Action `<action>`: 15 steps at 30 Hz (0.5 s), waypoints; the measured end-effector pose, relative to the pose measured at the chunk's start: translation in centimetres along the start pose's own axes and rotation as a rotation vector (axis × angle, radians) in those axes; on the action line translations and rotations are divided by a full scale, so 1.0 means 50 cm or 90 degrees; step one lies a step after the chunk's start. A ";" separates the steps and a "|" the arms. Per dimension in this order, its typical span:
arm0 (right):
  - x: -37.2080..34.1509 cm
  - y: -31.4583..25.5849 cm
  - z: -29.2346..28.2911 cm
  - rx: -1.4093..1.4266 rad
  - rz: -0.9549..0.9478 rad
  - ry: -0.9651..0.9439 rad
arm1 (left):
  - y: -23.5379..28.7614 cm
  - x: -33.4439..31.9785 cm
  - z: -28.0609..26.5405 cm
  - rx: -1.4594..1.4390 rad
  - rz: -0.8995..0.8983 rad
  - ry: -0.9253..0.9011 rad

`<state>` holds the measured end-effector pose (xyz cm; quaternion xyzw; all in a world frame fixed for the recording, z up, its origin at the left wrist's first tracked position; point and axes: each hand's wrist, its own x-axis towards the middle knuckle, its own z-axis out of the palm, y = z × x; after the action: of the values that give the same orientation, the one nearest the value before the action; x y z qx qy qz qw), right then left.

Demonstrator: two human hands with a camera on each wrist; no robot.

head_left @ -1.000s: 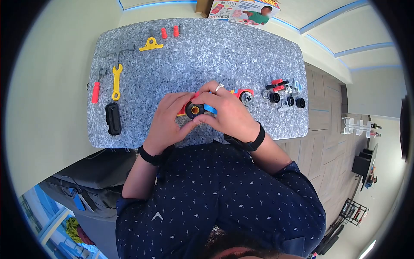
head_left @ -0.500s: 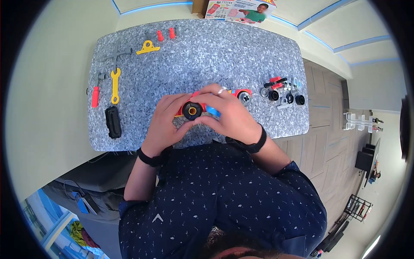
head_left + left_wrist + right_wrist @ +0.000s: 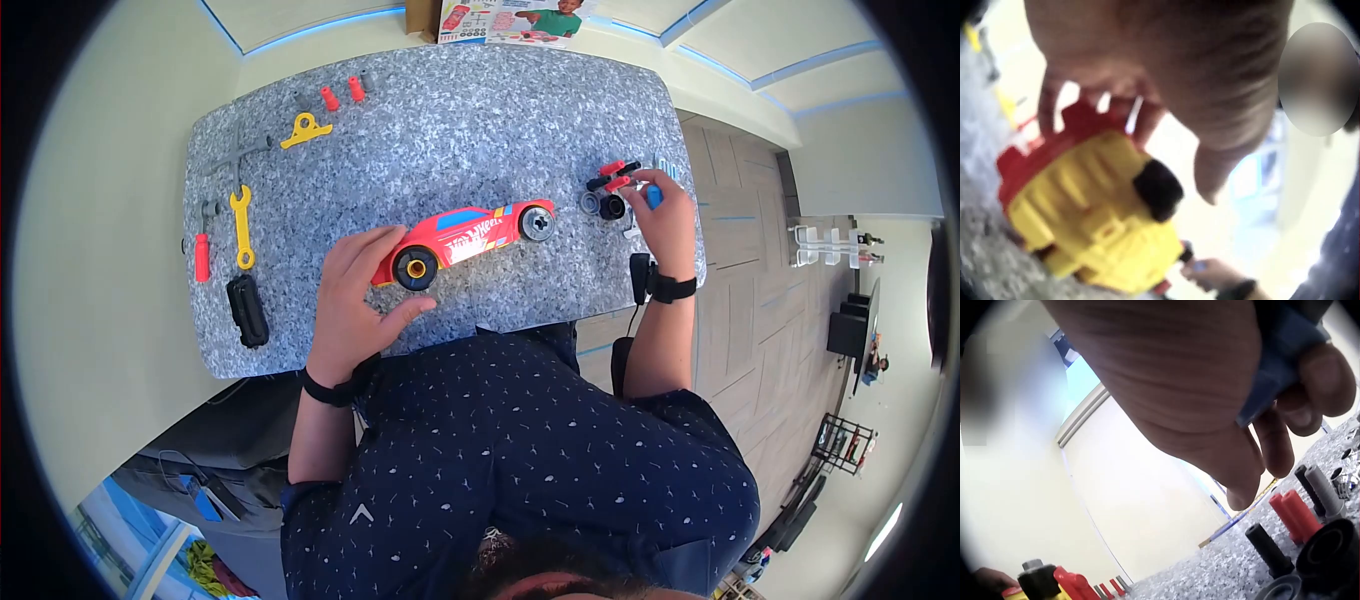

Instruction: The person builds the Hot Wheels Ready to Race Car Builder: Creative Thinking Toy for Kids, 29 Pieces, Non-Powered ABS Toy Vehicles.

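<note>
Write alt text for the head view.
A person's left hand touches one end of a red toy car on a speckled gray table. The right hand, holding a blue object, is near small loose parts; a yellow wrench lies on the table's left side.

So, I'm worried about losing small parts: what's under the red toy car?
Speckled tabletop shows around the red toy car in the head view. The car covers the patch beneath it, so whether any small part lies there cannot be seen.
</note>
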<state>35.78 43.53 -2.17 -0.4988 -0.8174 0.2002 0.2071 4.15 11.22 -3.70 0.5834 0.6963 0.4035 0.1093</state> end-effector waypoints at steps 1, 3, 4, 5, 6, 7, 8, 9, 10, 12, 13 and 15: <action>0.000 0.000 0.013 0.001 -0.021 -0.007 | -0.001 0.000 -0.002 0.005 -0.001 0.001; 0.007 0.018 0.046 -0.027 -0.116 -0.004 | -0.002 -0.001 -0.008 0.015 -0.005 0.005; 0.011 0.020 0.057 -0.031 -0.106 -0.009 | 0.000 -0.001 -0.012 0.019 -0.006 0.010; 0.015 0.017 0.068 -0.034 -0.097 -0.014 | 0.002 -0.001 -0.017 0.022 -0.008 0.016; 0.019 0.017 0.079 -0.037 -0.089 -0.020 | 0.005 -0.001 -0.023 0.026 -0.010 0.023; 0.025 0.023 0.089 -0.062 -0.118 -0.007 | 0.008 0.000 -0.029 0.020 -0.007 0.035; 0.030 0.027 0.095 -0.075 -0.117 -0.013 | 0.011 0.003 -0.035 0.013 -0.005 0.047; 0.033 0.032 0.097 -0.090 -0.116 -0.019 | 0.014 0.003 -0.042 0.007 -0.002 0.059; 0.036 0.031 0.102 -0.103 -0.116 -0.025 | 0.017 0.003 -0.048 0.006 0.005 0.082; 0.027 -0.019 0.075 -0.015 -0.135 0.007 | 0.018 0.002 -0.059 0.006 0.020 0.129; 0.017 -0.056 0.052 0.030 -0.143 0.022 | 0.018 0.001 -0.059 -0.051 0.018 0.159; -0.016 -0.150 -0.002 0.339 -0.069 -0.080 | 0.025 0.001 -0.049 -0.167 0.015 0.215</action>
<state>30.65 39.67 1.81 -0.3690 -0.7725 0.4275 0.2902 3.51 10.21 -1.21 0.4963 0.6395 0.5839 0.0610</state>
